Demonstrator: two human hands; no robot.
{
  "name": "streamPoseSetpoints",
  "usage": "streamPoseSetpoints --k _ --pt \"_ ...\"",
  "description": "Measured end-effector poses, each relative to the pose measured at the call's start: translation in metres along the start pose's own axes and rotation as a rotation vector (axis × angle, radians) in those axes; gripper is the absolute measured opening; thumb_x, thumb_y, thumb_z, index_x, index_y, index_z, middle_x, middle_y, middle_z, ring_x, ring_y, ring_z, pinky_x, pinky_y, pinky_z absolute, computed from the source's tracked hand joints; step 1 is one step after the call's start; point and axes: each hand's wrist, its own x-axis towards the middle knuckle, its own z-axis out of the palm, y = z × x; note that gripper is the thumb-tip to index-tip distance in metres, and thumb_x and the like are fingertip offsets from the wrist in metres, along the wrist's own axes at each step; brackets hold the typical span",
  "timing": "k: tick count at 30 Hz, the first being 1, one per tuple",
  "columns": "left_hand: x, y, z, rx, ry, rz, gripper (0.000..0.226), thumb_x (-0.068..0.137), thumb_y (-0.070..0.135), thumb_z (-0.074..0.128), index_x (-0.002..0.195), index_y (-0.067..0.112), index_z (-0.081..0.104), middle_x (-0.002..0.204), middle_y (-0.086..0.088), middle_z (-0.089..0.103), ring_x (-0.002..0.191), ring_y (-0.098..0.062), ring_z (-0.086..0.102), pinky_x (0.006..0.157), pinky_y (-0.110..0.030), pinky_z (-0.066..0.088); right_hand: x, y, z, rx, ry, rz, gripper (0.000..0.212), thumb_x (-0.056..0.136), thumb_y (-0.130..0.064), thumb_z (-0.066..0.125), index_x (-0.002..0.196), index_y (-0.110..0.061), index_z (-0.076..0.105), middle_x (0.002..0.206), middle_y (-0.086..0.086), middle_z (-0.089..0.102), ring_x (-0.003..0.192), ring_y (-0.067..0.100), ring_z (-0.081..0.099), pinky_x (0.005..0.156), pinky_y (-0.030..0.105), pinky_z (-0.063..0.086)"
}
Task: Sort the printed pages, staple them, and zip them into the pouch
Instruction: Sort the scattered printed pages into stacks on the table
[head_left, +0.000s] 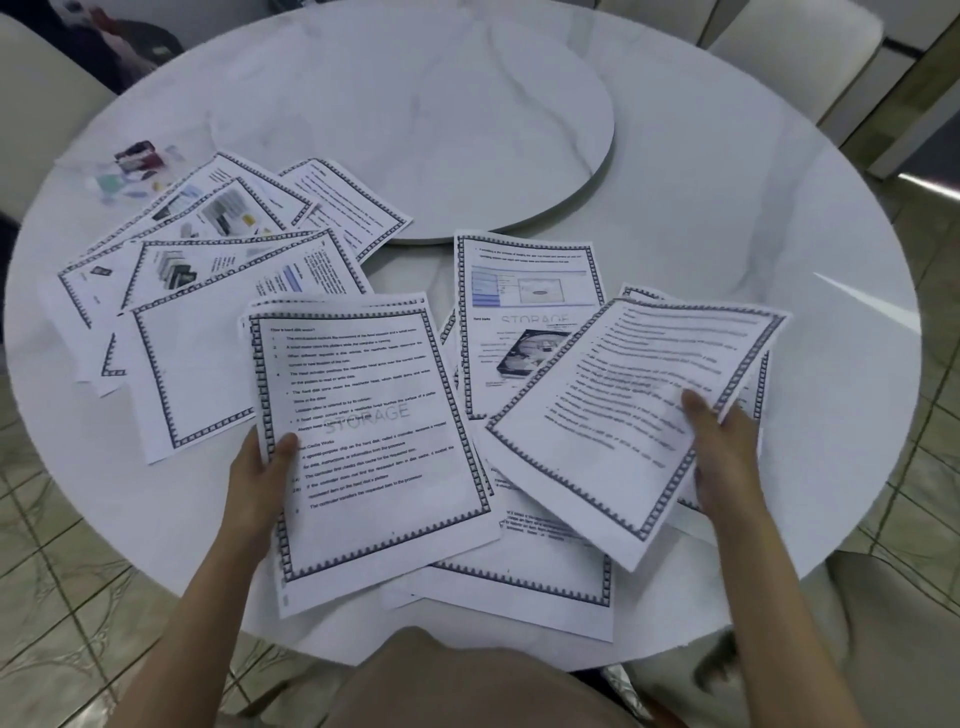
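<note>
On my feed, a round marble worktop (753, 171) is strewn with bordered printed pages. Far left, a blurred clutter of small items (136, 165), one of them dark red, lies just beside a fan of loose pages (208, 244) spread flat. I cannot tell whether the pouch or a stapler is among that clutter.

Left of centre, the left hand (260, 470) grips a thin stack of text pages (374, 457) by its left edge. The thumb is pressed on top and the fingers are clamped underneath, out of sight.

At centre, an illustrated page (519, 291) headed "STORAGE" lies flat near the raised turntable disc (415, 104). More sheets (519, 587) overlap at the near rim of the worktop.

To the right, the right hand (719, 441) pinches a single text page (623, 405) at its right edge, fingers closed on the paper. That page is tilted and overlaps the pages below it. A pale chair (795, 57) stands beyond the far right rim.
</note>
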Motion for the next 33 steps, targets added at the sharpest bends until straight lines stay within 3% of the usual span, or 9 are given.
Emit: streamPoseSetpoints --k 5,9,12,16,19,23,28,33 --pt "0.003 -0.006 -0.005 -0.012 -0.014 -0.004 0.032 0.098 0.017 0.043 0.129 0.012 0.048 0.119 -0.004 0.058 0.108 -0.025 0.056 0.096 -0.040 0.043 0.003 -0.051 -0.005 -0.016 -0.101 -0.163 0.020 0.082 -0.031 0.061 0.100 -0.023 0.064 0.094 -0.015 0.071 0.100 0.012 0.065 0.085 0.029 0.055" --pt "0.006 -0.010 -0.008 -0.017 -0.034 -0.010 0.030 0.098 0.017 0.043 0.127 0.013 0.049 0.119 -0.006 0.059 0.106 -0.025 0.057 0.094 -0.039 0.044 -0.005 -0.073 0.015 0.017 -0.238 -0.144 0.057 0.063 -0.044 0.064 0.113 -0.018 0.059 0.099 -0.014 0.070 0.096 0.012 0.067 0.074 0.024 0.057" --pt "0.009 -0.010 -0.010 -0.005 -0.049 -0.010 0.032 0.098 0.018 0.044 0.128 0.012 0.049 0.119 -0.007 0.059 0.108 -0.027 0.057 0.096 -0.041 0.044 -0.015 -0.079 0.040 0.031 -0.331 -0.147 0.057 0.059 -0.045 0.065 0.110 -0.018 0.060 0.096 -0.011 0.072 0.094 0.014 0.069 0.071 0.025 0.057" --pt "0.012 -0.010 -0.011 0.011 -0.072 -0.009 0.034 0.098 0.020 0.044 0.130 0.011 0.048 0.124 -0.008 0.058 0.112 -0.027 0.056 0.100 -0.045 0.043 -0.029 -0.083 0.078 0.039 -0.457 -0.138 0.033 0.072 -0.033 0.062 0.102 -0.019 0.063 0.091 -0.007 0.074 0.089 0.017 0.070 0.070 0.030 0.057" --pt "0.012 -0.009 -0.011 0.023 -0.083 -0.006 0.034 0.098 0.020 0.044 0.131 0.012 0.047 0.125 -0.008 0.057 0.115 -0.027 0.054 0.102 -0.045 0.041 -0.039 -0.083 0.104 0.046 -0.530 -0.107 0.026 0.084 -0.022 0.058 0.108 -0.012 0.062 0.093 -0.001 0.074 0.089 0.019 0.070 0.071 0.032 0.057" --pt "0.013 -0.009 -0.011 0.026 -0.093 -0.012 0.034 0.098 0.019 0.043 0.131 0.011 0.047 0.125 -0.010 0.057 0.114 -0.028 0.055 0.099 -0.042 0.043 -0.050 -0.083 0.130 0.065 -0.630 -0.059 0.014 0.090 -0.012 0.053 0.100 -0.012 0.062 0.083 -0.004 0.074 0.079 0.014 0.071 0.065 0.027 0.057" --pt "0.012 -0.007 -0.012 0.030 -0.119 -0.001 0.034 0.097 0.023 0.044 0.130 0.013 0.048 0.122 -0.006 0.058 0.111 -0.024 0.056 0.098 -0.041 0.043 -0.044 -0.071 0.140 0.037 -0.678 0.034 0.012 0.091 -0.013 0.052 0.098 -0.014 0.063 0.081 -0.005 0.074 0.077 0.012 0.071 0.064 0.025 0.057" --pt "0.012 -0.007 -0.013 0.037 -0.131 -0.002 0.034 0.098 0.025 0.044 0.130 0.014 0.048 0.123 -0.007 0.060 0.110 -0.025 0.058 0.096 -0.041 0.045 -0.023 -0.033 0.138 -0.168 -0.670 0.111 0.030 0.091 -0.018 0.056 0.119 -0.008 0.058 0.110 0.006 0.068 0.094 0.021 0.068 0.080 0.035 0.057"
